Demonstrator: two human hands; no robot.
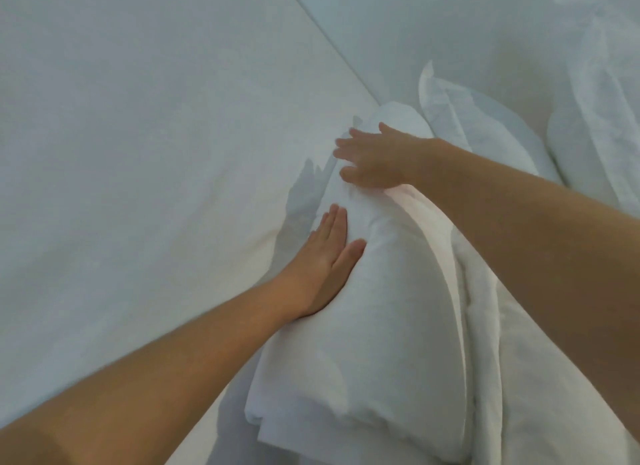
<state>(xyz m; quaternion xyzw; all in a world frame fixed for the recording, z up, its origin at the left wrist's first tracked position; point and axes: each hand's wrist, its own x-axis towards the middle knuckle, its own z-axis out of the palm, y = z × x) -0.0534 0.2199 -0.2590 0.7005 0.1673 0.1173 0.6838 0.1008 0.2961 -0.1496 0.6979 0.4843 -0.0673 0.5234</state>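
A thick white duvet (pixel 381 326), folded into a long bulky roll, lies on a white bed sheet (pixel 138 152) and runs from the lower middle up toward the centre. My left hand (pixel 325 260) presses flat against the roll's left side, fingers straight and together. My right hand (pixel 374 156) rests on the far upper end of the roll, fingers spread and straight. Neither hand grips the fabric.
A white pillow (pixel 478 125) lies just beyond the roll at upper right. More rumpled white bedding (pixel 602 118) sits at the far right edge. A seam or mattress edge (pixel 329 45) runs diagonally across the top. The flat sheet spreads over the whole left side.
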